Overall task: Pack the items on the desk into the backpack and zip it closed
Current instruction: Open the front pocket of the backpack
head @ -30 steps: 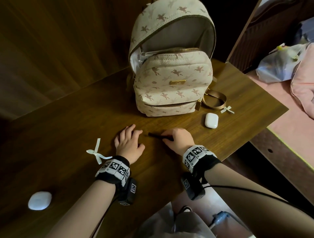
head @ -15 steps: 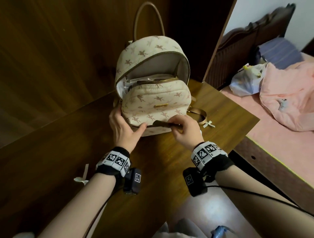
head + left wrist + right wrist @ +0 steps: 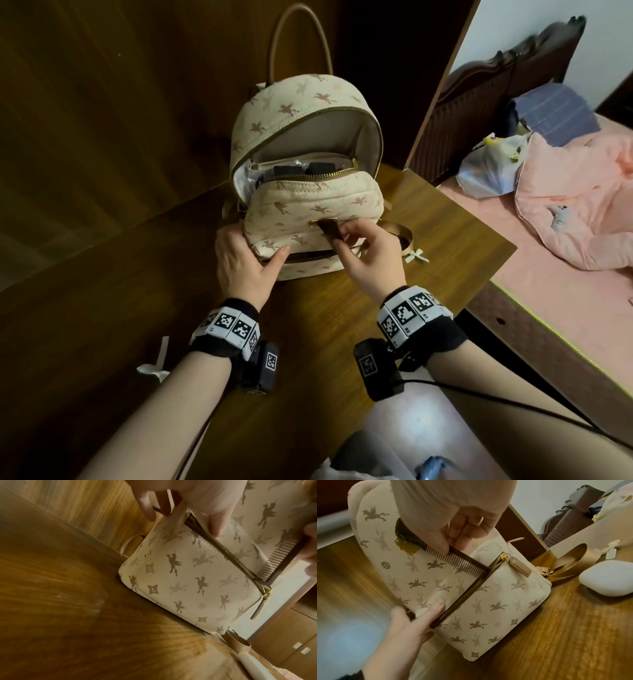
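Observation:
A cream backpack (image 3: 308,205) with a winged-horse print stands on the wooden desk (image 3: 325,325), its main compartment unzipped with dark items and clear plastic inside. Its front pocket zip (image 3: 467,595) is open. My left hand (image 3: 253,253) grips the pocket's left side, thumb on the flap above the zip. My right hand (image 3: 346,240) pinches a dark brown comb (image 3: 462,559), tilted with its lower end at the right end of the open pocket. A white earbud case (image 3: 607,577) lies on the desk right of the backpack.
A tan strap (image 3: 397,229) and a small white bow (image 3: 416,255) lie by the backpack's right side; another white ribbon (image 3: 156,363) lies at the left. The desk's edge drops off at the right toward a pink bed (image 3: 548,274) holding a plastic bag (image 3: 489,171).
My right hand lifted the comb off the desk and brought it up to the front pocket. My left hand left the desk and took hold of the pocket's left side.

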Demonstrator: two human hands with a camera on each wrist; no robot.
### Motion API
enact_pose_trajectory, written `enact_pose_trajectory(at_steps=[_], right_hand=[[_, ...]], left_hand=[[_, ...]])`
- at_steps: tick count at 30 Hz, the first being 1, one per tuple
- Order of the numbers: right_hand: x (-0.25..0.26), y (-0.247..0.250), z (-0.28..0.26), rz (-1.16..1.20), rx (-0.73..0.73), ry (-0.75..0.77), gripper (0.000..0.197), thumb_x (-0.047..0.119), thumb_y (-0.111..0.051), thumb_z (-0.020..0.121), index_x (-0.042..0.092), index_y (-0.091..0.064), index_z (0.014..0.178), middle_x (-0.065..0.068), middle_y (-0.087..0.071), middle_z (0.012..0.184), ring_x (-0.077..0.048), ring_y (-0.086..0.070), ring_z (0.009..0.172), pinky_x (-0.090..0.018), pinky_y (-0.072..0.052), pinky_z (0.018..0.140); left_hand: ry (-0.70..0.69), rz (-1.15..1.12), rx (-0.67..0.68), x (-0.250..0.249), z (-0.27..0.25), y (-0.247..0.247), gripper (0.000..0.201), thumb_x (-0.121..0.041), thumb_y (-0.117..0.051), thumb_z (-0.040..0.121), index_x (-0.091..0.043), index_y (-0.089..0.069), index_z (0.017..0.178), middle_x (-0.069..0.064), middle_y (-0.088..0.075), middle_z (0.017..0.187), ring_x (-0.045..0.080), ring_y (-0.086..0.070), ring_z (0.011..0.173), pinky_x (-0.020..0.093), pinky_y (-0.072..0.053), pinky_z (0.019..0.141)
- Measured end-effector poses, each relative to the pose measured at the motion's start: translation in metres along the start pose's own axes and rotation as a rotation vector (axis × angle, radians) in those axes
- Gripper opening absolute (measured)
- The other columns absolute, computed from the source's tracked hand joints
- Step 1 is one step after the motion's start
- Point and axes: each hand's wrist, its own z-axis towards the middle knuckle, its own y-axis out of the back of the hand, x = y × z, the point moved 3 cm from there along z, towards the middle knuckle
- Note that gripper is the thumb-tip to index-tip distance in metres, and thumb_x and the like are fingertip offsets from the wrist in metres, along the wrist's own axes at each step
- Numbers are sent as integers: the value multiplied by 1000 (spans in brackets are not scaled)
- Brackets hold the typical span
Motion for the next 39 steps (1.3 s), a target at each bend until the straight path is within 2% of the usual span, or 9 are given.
enact_pose_trajectory(at_steps=[3,6,12,16,22,26,29,35,39], right_hand=[[5,-4,-1,31,5,14,11,9,-69,80,14,-65,89,16,-57,80,8,-52,73,-2,-39,66],[8,-11,-2,21,26,67,11,10,-68,82,12,-67,92,14,-59,82,3,-54,71,-4,-42,69],[-12,-34,-7,-166,130,147,13,8,-64,84,11,-70,96,1,-68,83,-17,-60,75,-31,-53,67],[-22,-39,-15,-344,99,254,19,23,-56,88,15,-72,94,1,-69,87,-21,-59,78,-32,-47,65],[-22,-37,-22,-501,75,194,18,28,-57,85,22,-68,98,7,-69,87,-20,-59,79,-31,-38,69],[-33,-34,-30,-467,220,173,30,22,-65,80,19,-63,109,2,-68,103,-24,-63,87,-37,-47,72],[-35,-34,-29,-378,324,131,38,23,-63,82,19,-60,120,0,-63,116,-22,-63,94,-37,-51,77],[-34,-35,-29,-503,425,72,51,29,-64,83,24,-51,132,-1,-53,122,-24,-53,105,-37,-42,82],[-25,-37,-25,-477,441,2,50,34,-61,84,24,-51,132,0,-52,120,-21,-53,107,-32,-42,83]], left_hand=[[0,6,-6,-1,-1,-2,78,-50,-72,67,2,-45,118,17,-50,115,33,-48,111,41,-45,86],[0,10,-14,0,-1,-2,78,-51,-71,67,2,-46,118,18,-50,114,33,-49,111,41,-45,86],[10,6,-3,2,0,-2,81,-54,-70,66,4,-46,117,19,-50,115,35,-48,113,42,-44,89],[13,0,-6,1,0,-1,77,-47,-74,65,4,-47,116,20,-50,115,36,-48,112,43,-43,90],[-4,-31,-15,4,0,-3,79,-56,-66,66,5,-48,111,19,-51,112,35,-50,109,41,-44,89],[-13,-40,-7,5,0,-3,80,-57,-66,66,5,-48,112,19,-51,113,34,-49,110,41,-43,91],[-13,-41,-11,7,0,-4,80,-57,-67,66,5,-48,112,19,-50,113,34,-49,110,41,-44,91],[2,-55,-2,4,0,-3,74,-38,-84,65,5,-47,113,19,-50,115,34,-48,112,42,-45,91],[-6,-55,-5,4,-1,-4,74,-35,-85,64,5,-47,114,20,-50,115,35,-48,113,43,-44,92]])
